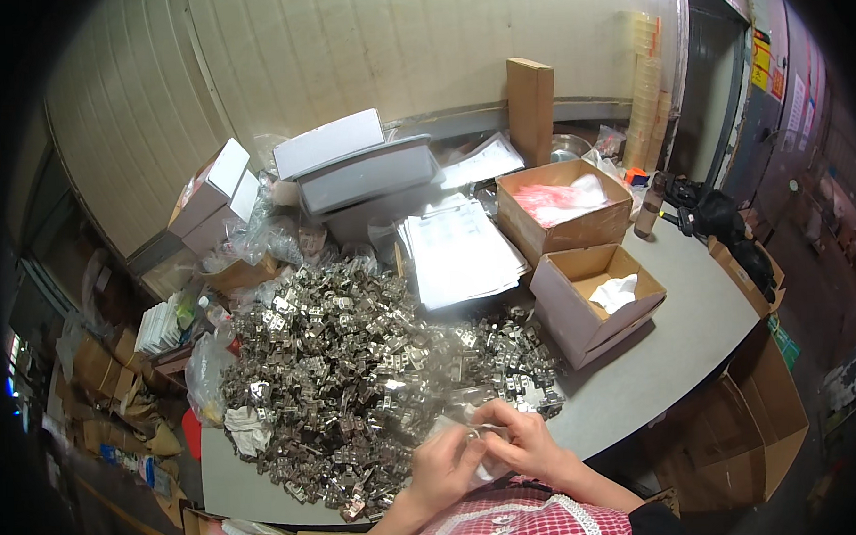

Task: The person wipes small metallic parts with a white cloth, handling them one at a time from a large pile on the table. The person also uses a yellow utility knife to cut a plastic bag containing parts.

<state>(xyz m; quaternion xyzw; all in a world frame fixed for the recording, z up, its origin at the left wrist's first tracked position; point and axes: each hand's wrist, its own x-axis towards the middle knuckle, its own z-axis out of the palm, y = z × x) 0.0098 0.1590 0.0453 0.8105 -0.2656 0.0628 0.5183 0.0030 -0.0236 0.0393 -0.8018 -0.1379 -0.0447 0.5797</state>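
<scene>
My left hand [438,459] and my right hand [522,437] come together at the table's near edge, in front of a red checked apron [472,520]. Between them they grip a small clear plastic bag [490,470], fingers pinching it from both sides. Something shiny shows at the fingertips, but the fingers hide most of it and I cannot tell what it is. Just beyond my hands spreads a large heap of small stamped metal fittings [339,362]. A smaller part of the heap [520,367] reaches right, up to an open cardboard box.
The open box [571,326] holds a white crumpled piece. Behind it, another carton [561,227] contains pink and white plastic bags. Paper sheets [463,256], a grey plastic bin [368,174] and a bottle [650,207] stand farther back. A crumpled white cloth [248,431] lies left.
</scene>
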